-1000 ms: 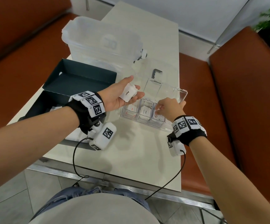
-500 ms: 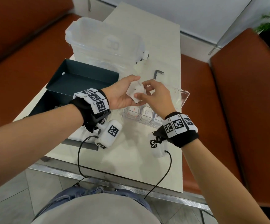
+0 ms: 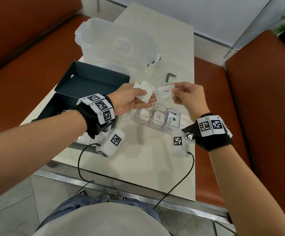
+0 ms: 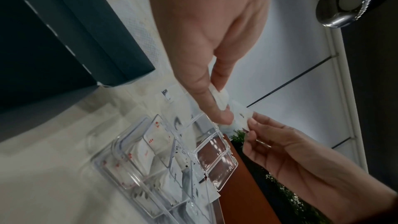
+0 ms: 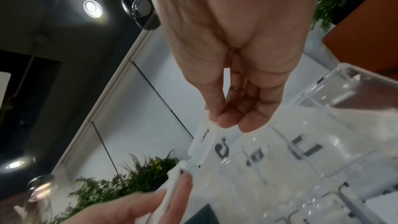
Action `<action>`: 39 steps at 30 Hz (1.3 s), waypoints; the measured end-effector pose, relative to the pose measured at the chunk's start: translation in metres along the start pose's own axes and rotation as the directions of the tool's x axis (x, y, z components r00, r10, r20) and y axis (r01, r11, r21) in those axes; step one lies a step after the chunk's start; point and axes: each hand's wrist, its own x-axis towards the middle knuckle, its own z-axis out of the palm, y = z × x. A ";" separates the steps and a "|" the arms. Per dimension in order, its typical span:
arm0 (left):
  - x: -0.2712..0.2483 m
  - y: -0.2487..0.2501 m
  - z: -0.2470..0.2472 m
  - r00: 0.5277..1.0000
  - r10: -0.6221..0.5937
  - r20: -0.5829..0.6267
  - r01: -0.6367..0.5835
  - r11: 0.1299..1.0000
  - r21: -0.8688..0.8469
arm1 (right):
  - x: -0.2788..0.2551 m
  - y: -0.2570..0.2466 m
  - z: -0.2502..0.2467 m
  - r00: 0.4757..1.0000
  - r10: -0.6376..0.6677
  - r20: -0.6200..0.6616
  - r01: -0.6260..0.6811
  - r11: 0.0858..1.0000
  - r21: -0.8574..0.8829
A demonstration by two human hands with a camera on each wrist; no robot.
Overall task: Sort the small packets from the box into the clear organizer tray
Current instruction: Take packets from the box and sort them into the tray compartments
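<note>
My left hand (image 3: 135,99) holds a small stack of white packets (image 3: 147,91) above the table, between thumb and fingers. Just to its right, my right hand (image 3: 177,89) pinches a single white packet (image 3: 164,94) with "Pepper" printed on it, a small gap apart from the stack. Below both hands lies the clear organizer tray (image 3: 136,116), with packets standing in its near compartments, one a green Stevia packet (image 3: 173,119). The left wrist view shows the tray (image 4: 120,142) under the pinched stack (image 4: 221,98). The dark box (image 3: 90,82) lies open at the left.
A large translucent lidded container (image 3: 116,46) stands behind the box. A small black angled metal piece (image 3: 170,77) lies on the table (image 3: 138,167) beyond the tray. Orange benches (image 3: 257,99) flank the table. Camera cables hang from both wrists over the near table edge.
My right hand left the tray, came up to the stack in my left hand, and has now drawn one packet off to the right. The left hand stayed roughly in place.
</note>
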 end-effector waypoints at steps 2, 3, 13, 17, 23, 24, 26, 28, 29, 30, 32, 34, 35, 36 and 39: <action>0.000 0.000 -0.001 1.000 0.014 -0.013 -0.013 1.000 0.023 | 0.004 0.004 -0.012 0.999 0.015 -0.036 -0.015 1.000 -0.011; 0.000 0.001 -0.001 1.000 0.018 -0.017 -0.017 0.999 0.038 | 0.005 0.008 -0.018 0.998 0.027 -0.048 -0.028 0.999 -0.024; 0.006 0.000 0.022 1.000 0.019 -0.012 -0.018 0.998 0.061 | 0.009 0.048 -0.054 0.993 0.097 -0.064 -0.113 0.930 -0.348; 0.007 -0.001 0.028 1.000 0.025 -0.014 -0.024 0.998 0.054 | 0.009 0.046 -0.032 0.998 0.038 0.054 -0.010 0.895 -0.447; 0.005 -0.004 0.024 0.999 0.039 -0.019 -0.038 0.998 0.057 | 0.011 0.040 0.005 0.986 0.050 0.160 0.040 0.856 -0.516; 0.004 -0.004 0.022 0.999 0.043 -0.025 -0.042 0.998 0.054 | 0.012 0.040 0.009 0.983 0.061 0.174 0.039 0.853 -0.521; 0.002 -0.003 0.018 0.998 0.051 -0.038 -0.049 0.997 0.055 | 0.013 0.042 0.014 0.978 0.075 0.193 0.038 0.853 -0.521; 0.001 -0.002 0.014 0.997 0.057 -0.050 -0.054 0.997 0.055 | 0.013 0.045 0.017 0.976 0.089 0.200 0.029 0.853 -0.521; 0.000 -0.001 0.012 0.997 0.058 -0.054 -0.056 0.997 0.052 | 0.013 0.046 0.019 0.976 0.093 0.195 0.025 0.849 -0.528; -0.001 0.000 0.010 0.997 0.060 -0.056 -0.057 0.997 0.050 | 0.014 0.048 0.021 0.978 0.091 0.186 0.024 0.841 -0.540; -0.002 0.001 0.007 0.996 0.062 -0.058 -0.060 0.997 0.045 | 0.015 0.050 0.027 0.982 0.084 0.169 0.030 0.816 -0.577; -0.002 0.001 0.006 0.996 0.062 -0.061 -0.060 0.997 0.039 | 0.016 0.051 0.032 0.982 0.098 0.159 0.021 0.786 -0.618; -0.002 0.001 0.006 0.996 0.062 -0.062 -0.060 0.997 0.038 | 0.016 0.052 0.034 0.982 0.108 0.154 0.016 0.769 -0.639; -0.002 0.001 0.006 0.996 0.062 -0.064 -0.059 0.997 0.040 | 0.015 0.052 0.036 0.982 0.108 0.153 0.021 0.747 -0.664; -0.002 0.000 0.005 0.996 0.056 -0.067 -0.053 0.998 0.041 | 0.012 0.049 0.042 0.982 0.066 0.176 0.084 0.682 -0.726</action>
